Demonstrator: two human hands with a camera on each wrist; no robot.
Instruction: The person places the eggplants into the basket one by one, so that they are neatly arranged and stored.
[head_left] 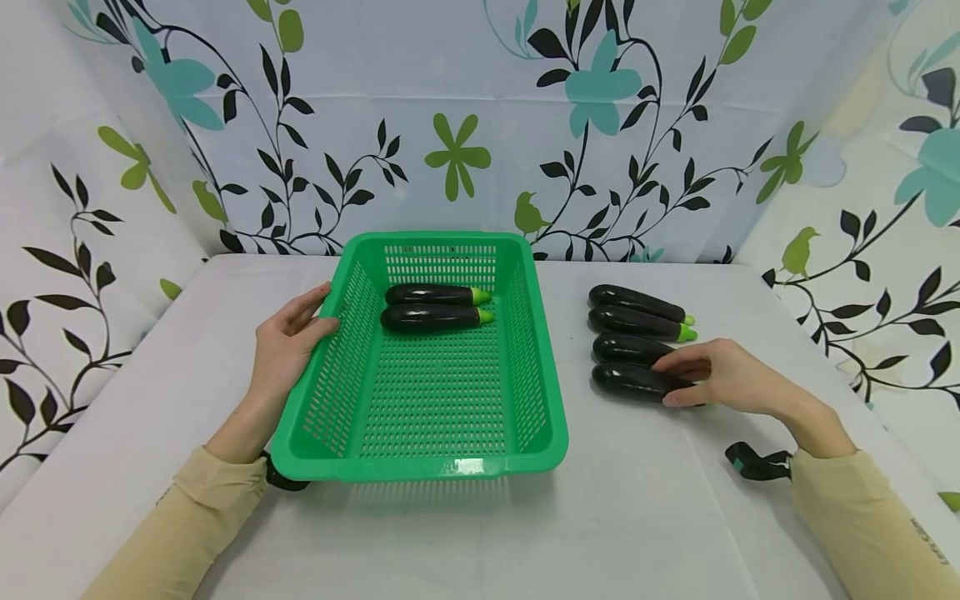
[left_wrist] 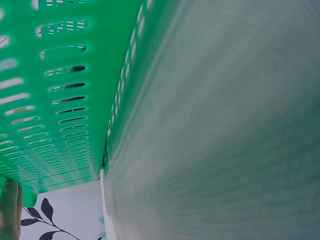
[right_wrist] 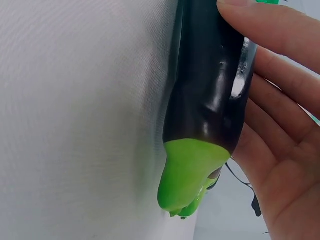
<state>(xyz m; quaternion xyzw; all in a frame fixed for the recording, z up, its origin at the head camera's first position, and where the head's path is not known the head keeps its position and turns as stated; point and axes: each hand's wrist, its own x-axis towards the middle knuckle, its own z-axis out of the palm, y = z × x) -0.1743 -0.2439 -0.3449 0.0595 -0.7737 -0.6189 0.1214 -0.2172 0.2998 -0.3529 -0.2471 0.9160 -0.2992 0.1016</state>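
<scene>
The right hand pinches the nearest eggplant close to its stem end, thumb on the near side and fingers on the far side (its green cap shows beside the palm from the wrist). I cannot tell whether it is raised off the table. The key relation: its long axis runs roughly sideways, the blunt end pointing left, away from the palm and towards the green basket, which stands well apart to that hand's left. Just beyond the fingers, three other eggplants lie in a row, nearly parallel; the right hand is far nearer to them than the left. Across the basket, the left hand grips its left rim, and two eggplants lie inside, forward and right of that hand.
</scene>
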